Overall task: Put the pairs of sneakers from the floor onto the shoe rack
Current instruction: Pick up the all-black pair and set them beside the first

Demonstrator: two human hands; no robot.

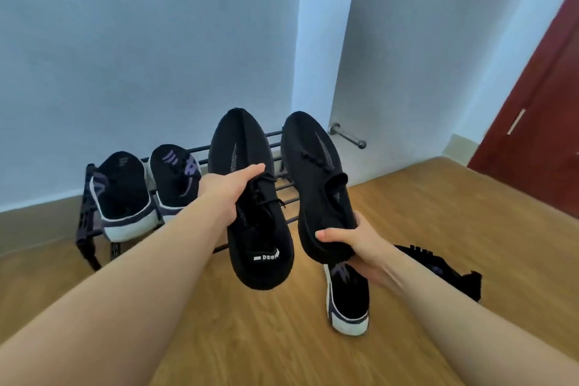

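Note:
I hold two all-black knit sneakers in the air over the right half of the shoe rack [282,188], toes pointing at the wall. My left hand [228,188] grips the left black sneaker [247,166] at its laces. My right hand [357,248] holds the right black sneaker [316,172] by its heel. On the rack's left half sits a pair with white soles and purple marks, one shoe [123,194] beside the other [175,179]. Another white-soled sneaker [347,301] lies on the floor under my right hand, and its mate [438,269] is partly hidden behind my right forearm.
The low black wire rack stands against a pale wall on a wooden floor [438,204]. A metal door stop [347,135] sticks out of the wall just right of the rack. A dark red door [539,122] is at the far right.

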